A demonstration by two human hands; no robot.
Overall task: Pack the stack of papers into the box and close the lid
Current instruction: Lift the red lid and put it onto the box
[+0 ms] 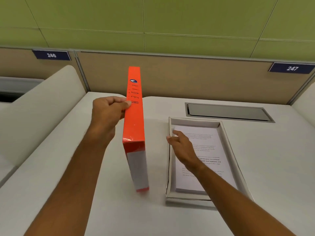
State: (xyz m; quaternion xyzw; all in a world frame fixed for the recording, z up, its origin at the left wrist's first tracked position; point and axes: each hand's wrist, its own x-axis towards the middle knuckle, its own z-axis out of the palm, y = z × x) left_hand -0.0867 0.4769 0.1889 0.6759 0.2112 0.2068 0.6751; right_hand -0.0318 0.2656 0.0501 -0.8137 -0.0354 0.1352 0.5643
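Observation:
An open white box [237,150] lies on the desk at centre right, and the stack of printed papers [208,143] lies flat inside it. An orange lid [134,120] stands on its edge to the left of the box, long side running away from me. My left hand [107,114] grips the lid's upper left side, thumb on its orange edge. My right hand [182,145] hovers over the box's left wall and the papers, fingers spread, holding nothing.
The white desk [102,193] has a grey metal cable hatch [228,112] behind the box. Beige partitions with number plates 246 [51,55] and 247 [292,68] close the back. Curved white dividers [42,99] rise at left and right.

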